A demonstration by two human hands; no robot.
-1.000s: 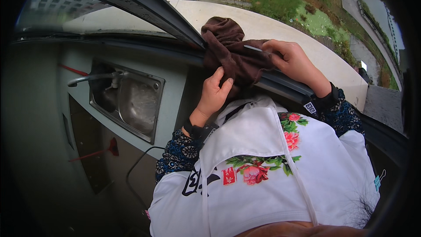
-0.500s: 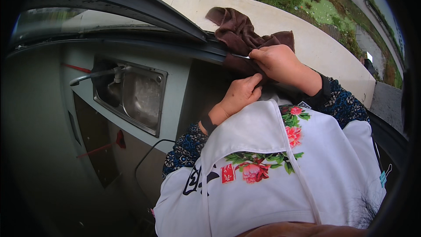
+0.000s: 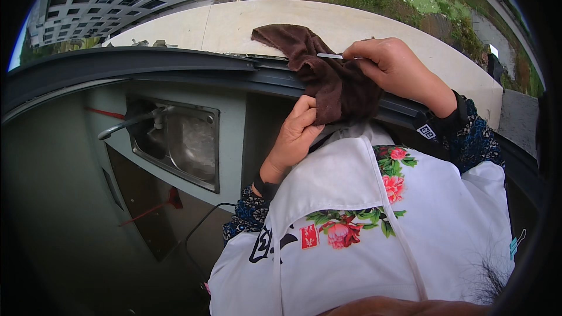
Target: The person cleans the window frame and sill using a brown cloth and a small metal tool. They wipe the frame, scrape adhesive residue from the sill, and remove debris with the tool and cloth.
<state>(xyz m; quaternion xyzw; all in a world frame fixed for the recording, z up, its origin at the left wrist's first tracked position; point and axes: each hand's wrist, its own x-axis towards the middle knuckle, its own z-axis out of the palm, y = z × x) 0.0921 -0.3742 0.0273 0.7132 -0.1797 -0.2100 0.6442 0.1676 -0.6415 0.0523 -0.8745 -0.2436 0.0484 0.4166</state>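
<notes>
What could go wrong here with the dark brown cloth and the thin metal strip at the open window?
The dark brown cloth hangs over the dark window frame onto the pale outer ledge; it might slip outside. The right hand pinches the thin metal strip, whose edge might scratch the left hand gripping the cloth below.

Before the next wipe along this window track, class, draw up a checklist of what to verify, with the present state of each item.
1. Right hand pinches the thin metal tool: ok.
2. Tool lies against the brown cloth: ok.
3. Left hand holds the cloth's lower edge: ok.
4. Cloth drapes over the dark window track: ok.
5. Tool tip seated in the track groove: cannot tell, the cloth hides it.
6. Cloth's far end kept inside: not ok, it lies out on the pale ledge.
</notes>
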